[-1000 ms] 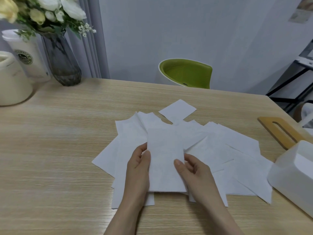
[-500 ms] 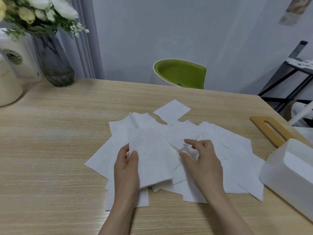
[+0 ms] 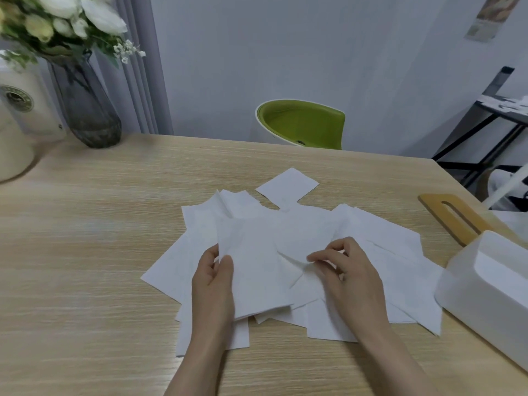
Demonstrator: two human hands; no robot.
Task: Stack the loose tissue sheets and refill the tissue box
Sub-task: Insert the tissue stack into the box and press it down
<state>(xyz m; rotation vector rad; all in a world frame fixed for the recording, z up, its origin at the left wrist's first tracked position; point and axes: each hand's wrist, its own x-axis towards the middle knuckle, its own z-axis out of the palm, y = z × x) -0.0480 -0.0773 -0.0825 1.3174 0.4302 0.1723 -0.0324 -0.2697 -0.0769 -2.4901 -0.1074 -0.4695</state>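
Head | left hand (image 3: 213, 284) grip still holds stack (image 3: 254, 270) | right hand (image 3: 347, 270) now pinches loose sheet (image 3: 300, 247)

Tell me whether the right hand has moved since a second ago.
Yes. The right hand left the held stack and shifted rightward, toward the white tissue box, where its fingertips now pinch a loose sheet.

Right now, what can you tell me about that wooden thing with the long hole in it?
The wooden lid is a flat, light-brown board with rounded corners and one long narrow slot down its middle. It lies flat on the table at the far right, angled, just behind the white tissue box. Neither hand touches it.
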